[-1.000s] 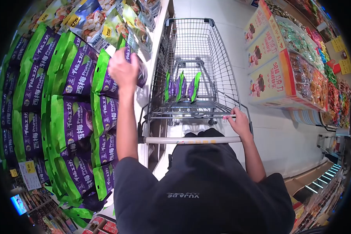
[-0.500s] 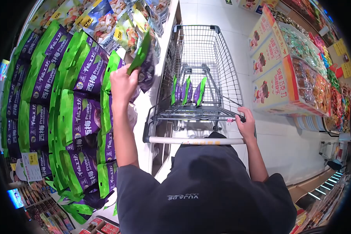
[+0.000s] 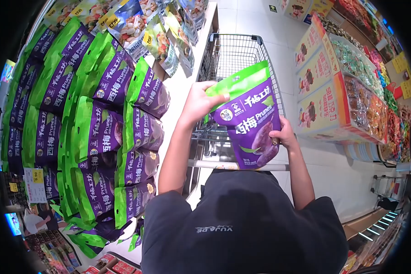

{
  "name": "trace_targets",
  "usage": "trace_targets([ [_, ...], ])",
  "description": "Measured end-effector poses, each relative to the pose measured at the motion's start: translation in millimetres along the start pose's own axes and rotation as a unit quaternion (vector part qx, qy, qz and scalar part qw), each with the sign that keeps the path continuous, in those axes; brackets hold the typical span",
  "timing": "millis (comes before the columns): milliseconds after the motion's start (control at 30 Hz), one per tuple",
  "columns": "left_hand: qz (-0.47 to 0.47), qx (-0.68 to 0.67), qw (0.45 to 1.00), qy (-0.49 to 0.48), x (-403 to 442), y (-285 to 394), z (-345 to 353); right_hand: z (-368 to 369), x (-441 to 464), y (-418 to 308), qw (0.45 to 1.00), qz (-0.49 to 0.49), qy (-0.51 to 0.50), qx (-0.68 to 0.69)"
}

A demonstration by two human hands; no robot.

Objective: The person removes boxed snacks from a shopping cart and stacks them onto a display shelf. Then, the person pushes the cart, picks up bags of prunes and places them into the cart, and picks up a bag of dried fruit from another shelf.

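A purple and green bag of prunes is held upright, face toward me, above the shopping cart. My left hand is closed on its green top at the left corner, thumb on the front. At the lower right edge, my right hand grips the bag, its thumb on the front and the other fingers mostly hidden behind. The bag covers most of the cart's basket, so the bags lying inside are largely out of sight. Behind the bag's bottom edge runs the cart handle.
On my left, a shelf display holds several prune bags, with nut snack bags farther back. Cartons of wrapped candy stand to the right of the cart. Pale floor tiles lie between.
My left hand has brought the prune bag from beside the shelf rightward over the cart and turned its front to me. My right hand has left the cart handle and taken the bag's edge.
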State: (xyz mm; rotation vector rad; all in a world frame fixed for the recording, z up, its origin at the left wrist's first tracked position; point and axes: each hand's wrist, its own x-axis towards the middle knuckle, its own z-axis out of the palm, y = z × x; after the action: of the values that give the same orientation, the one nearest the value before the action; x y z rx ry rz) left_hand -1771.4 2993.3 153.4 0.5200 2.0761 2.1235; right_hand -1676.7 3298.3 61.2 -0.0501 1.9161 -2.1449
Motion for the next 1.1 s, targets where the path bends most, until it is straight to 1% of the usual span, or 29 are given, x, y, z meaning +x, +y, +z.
trace_targets([
  [33,0.077,0.044,0.991,0.098,2,-4,2,5,-3,0,1.0,-0.017,0.021,-0.003],
  [67,0.078,0.043,0.991,0.099,-1,3,3,7,-4,7,1.0,-0.017,0.02,-0.004],
  [133,0.136,-0.029,0.953,0.268,-22,25,6,9,-6,29,0.996,-0.014,0.069,0.061],
  [167,0.158,-0.138,0.965,0.158,-40,49,5,14,-8,32,0.993,-0.019,0.083,0.083],
  [200,0.177,-0.245,0.952,0.047,-60,77,6,15,-7,35,0.993,-0.016,0.084,0.081],
  [233,0.23,-0.311,0.922,-0.035,-73,97,17,14,-6,38,0.992,-0.018,0.087,0.085],
  [267,0.351,-0.384,0.845,-0.125,-71,114,30,14,-6,40,0.992,-0.019,0.09,0.09],
  [333,0.353,-0.326,0.838,-0.259,-78,147,30,15,-6,41,0.992,-0.011,0.091,0.087],
  [400,0.353,-0.323,0.843,-0.246,-83,163,39,14,-3,44,0.991,-0.009,0.085,0.099],
  [533,0.342,-0.307,0.858,-0.227,-90,171,47,12,-2,45,0.993,-0.011,0.081,0.087],
  [633,0.336,-0.3,0.859,-0.243,-90,174,49,14,-3,43,0.993,-0.014,0.077,0.085],
  [733,0.347,-0.315,0.849,-0.243,-89,173,56,13,-2,44,0.993,-0.009,0.075,0.086],
  [867,0.339,-0.312,0.854,-0.242,-90,174,61,12,-2,46,0.993,-0.013,0.076,0.084],
  [967,0.339,-0.327,0.846,-0.25,-87,174,66,13,-2,44,0.994,-0.007,0.072,0.086],
  [1033,0.427,-0.341,0.805,-0.231,-82,175,71,14,-2,43,0.994,-0.011,0.071,0.083],
  [1067,0.426,-0.342,0.805,-0.232,-83,174,67,13,-3,43,0.994,-0.01,0.073,0.084],
  [1100,0.4,-0.306,0.832,-0.233,-85,170,59,13,-3,43,0.993,-0.006,0.075,0.087],
])
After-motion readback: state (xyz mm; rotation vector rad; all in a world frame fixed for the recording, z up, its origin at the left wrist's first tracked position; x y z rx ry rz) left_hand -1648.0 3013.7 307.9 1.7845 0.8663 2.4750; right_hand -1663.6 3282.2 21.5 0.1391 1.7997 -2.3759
